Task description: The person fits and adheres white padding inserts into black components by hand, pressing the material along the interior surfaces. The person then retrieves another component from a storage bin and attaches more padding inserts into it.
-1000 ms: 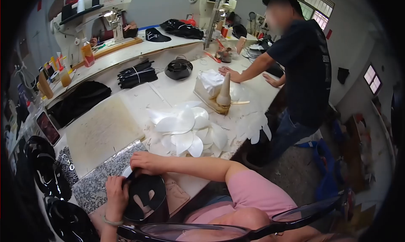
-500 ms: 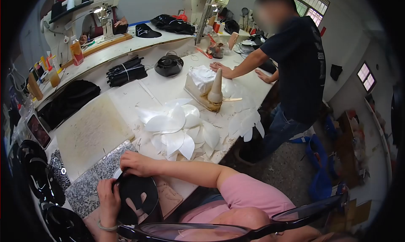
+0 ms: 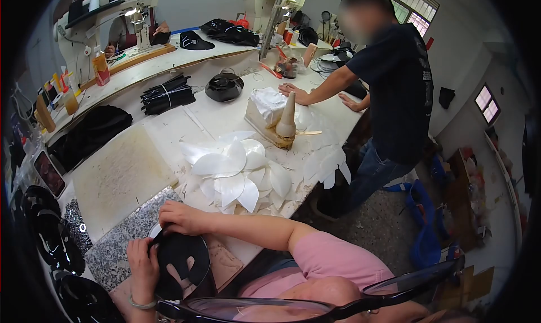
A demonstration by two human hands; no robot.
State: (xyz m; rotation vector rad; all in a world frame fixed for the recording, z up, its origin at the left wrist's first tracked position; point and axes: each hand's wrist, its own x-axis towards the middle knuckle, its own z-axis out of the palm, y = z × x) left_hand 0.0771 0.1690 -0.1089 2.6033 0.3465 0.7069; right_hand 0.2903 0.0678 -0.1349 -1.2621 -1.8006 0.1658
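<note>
My left hand [image 3: 143, 265], with a bracelet at the wrist, pinches the upper left edge of a black curved piece with cut-out openings [image 3: 184, 255]. At the same edge, the fingers of my right hand [image 3: 183, 218] are closed on the piece from above. Its exact kind is unclear. Part of a white round thing [image 3: 155, 230] shows behind the fingers. Beneath lie a brown board [image 3: 225, 259] and a speckled grey stone slab [image 3: 115, 252]. White petal-shaped pieces [image 3: 225, 168] are heaped beyond my right forearm.
A block with an upright cone [image 3: 287, 120] stands farther back. Another person [image 3: 394, 92] leans on the table at right, hands flat. A worn cutting board [image 3: 121, 173], shiny black items [image 3: 42, 227], a phone [image 3: 49, 172] and a sewing machine [image 3: 138, 27] are left.
The whole view has shifted very slightly. Both hands stay at the same edge of the black piece, with barely any visible movement.
</note>
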